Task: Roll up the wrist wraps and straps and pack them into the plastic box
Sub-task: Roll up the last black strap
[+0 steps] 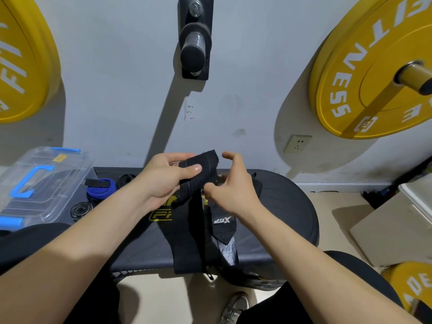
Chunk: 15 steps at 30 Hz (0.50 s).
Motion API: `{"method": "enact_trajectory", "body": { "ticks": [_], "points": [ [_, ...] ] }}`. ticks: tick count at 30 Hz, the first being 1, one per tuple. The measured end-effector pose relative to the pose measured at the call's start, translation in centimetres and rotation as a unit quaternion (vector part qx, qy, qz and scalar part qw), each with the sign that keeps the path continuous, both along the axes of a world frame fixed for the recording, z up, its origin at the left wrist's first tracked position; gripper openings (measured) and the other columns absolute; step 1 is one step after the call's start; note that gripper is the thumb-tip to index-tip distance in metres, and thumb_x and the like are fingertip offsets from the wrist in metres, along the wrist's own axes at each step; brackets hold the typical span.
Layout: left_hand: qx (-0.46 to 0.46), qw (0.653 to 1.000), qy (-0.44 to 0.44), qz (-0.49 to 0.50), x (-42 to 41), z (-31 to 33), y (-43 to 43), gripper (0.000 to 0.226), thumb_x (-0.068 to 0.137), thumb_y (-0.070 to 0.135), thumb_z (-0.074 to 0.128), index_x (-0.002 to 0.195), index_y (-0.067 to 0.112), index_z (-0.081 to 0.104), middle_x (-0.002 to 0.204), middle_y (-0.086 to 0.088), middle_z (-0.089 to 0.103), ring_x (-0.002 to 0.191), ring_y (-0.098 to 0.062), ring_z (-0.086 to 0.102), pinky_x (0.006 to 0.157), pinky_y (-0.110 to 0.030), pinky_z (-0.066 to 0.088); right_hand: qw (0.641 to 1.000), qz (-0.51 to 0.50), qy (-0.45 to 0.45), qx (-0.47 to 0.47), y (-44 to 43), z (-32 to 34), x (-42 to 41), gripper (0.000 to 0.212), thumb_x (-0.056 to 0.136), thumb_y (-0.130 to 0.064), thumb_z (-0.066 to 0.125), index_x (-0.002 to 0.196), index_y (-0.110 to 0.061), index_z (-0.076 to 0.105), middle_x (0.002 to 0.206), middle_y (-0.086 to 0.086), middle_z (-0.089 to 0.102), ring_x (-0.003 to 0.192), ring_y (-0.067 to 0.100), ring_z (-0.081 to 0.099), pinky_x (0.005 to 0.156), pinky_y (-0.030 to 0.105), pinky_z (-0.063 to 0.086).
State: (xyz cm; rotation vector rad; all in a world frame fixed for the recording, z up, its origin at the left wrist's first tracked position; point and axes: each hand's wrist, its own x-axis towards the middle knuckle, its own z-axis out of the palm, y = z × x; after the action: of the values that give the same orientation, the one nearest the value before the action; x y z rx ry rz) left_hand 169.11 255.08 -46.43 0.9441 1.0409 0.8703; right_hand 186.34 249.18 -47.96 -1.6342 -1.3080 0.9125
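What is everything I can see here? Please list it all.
plastic box: one, clear with blue handle, left
strap bundle: one, blue, beside the box
rolled wrap: one, black, beside the box
wrist wrap: one, black, held above the bench
second wrap: one, black, white logo, on bench
bench: one, black, centre
weight plates: three, yellow, two on wall, one bottom right
wall peg: one, black, top centre
left hand: one, bare, gripping wrist wrap
right hand: one, bare, at the wrap, grip unclear

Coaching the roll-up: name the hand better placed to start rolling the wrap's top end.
Left, probably: the left hand pinches the black wrap at its top; the right hand sits lower, index finger lifted.
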Motion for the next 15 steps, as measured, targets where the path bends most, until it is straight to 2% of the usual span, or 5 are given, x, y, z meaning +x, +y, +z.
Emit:
{"method": "enact_trajectory", "body": {
  "ticks": [4, 7, 9, 12, 15],
  "points": [
    [-0.019, 1.0, -0.023, 0.006, 0.0, -0.2, 0.5, 0.04, 0.094, -0.011, 0.071, 0.132, 0.001, 0.069, 0.115, -0.018, 0.079, 0.095, -0.026, 0.082, 0.071, -0.032, 0.066, 0.989, -0.003, 0.131, -0.066, 0.7, -1.1, -0.2, 0.073, 0.086, -0.011, 0.081, 0.143, -0.029, 0.041, 0.075, 0.006, 0.073, 0.075, 0.031, 0.081, 0.077, 0.057, 0.067],
    [-0.071, 0.997, -0.008, -0.019, -0.4, -0.4, 1.3, 0.041, 0.093, -0.019, 0.06, 0.128, 0.001, 0.071, 0.124, -0.025, 0.075, 0.117, -0.035, 0.074, 0.101, -0.046, 0.062, 0.991, -0.053, -0.083, -0.09, 2.0, -1.9, 1.7, 0.046, 0.089, -0.009, 0.073, 0.132, -0.02, 0.065, 0.102, 0.011, 0.077, 0.097, 0.037, 0.078, 0.088, 0.051, 0.064],
    [-0.113, 0.992, 0.035, -0.051, -1.0, -0.3, 1.8, 0.042, 0.088, -0.015, 0.055, 0.123, 0.001, 0.072, 0.131, -0.024, 0.066, 0.116, -0.035, 0.068, 0.103, -0.047, 0.058, 0.966, -0.093, -0.235, -0.052, 2.5, -1.6, 3.2, 0.033, 0.089, -0.003, 0.06, 0.107, -0.023, 0.078, 0.101, 0.009, 0.078, 0.099, 0.037, 0.074, 0.088, 0.047, 0.062],
    [-0.151, 0.963, 0.156, -0.158, -1.4, -0.3, 1.1, 0.018, 0.082, 0.018, 0.072, 0.099, 0.011, 0.072, 0.097, -0.01, 0.068, 0.07, -0.025, 0.068, 0.064, -0.033, 0.057, 0.978, -0.099, -0.179, 0.026, 3.5, -0.8, 4.1, 0.028, 0.097, 0.001, 0.059, 0.096, -0.017, 0.079, 0.091, 0.004, 0.079, 0.081, 0.026, 0.078, 0.082, 0.047, 0.063],
    [-0.137, 0.932, 0.209, -0.264, -1.3, -1.0, 0.9, 0.052, 0.084, 0.066, 0.079, 0.111, 0.022, 0.08, 0.105, -0.003, 0.083, 0.087, -0.027, 0.081, 0.069, -0.038, 0.063, 0.994, -0.044, -0.08, 0.057, 3.9, -0.5, 2.4, 0.029, 0.096, -0.001, 0.063, 0.094, -0.024, 0.081, 0.085, -0.004, 0.079, 0.073, 0.012, 0.077, 0.083, 0.037, 0.065]
  ]
}}
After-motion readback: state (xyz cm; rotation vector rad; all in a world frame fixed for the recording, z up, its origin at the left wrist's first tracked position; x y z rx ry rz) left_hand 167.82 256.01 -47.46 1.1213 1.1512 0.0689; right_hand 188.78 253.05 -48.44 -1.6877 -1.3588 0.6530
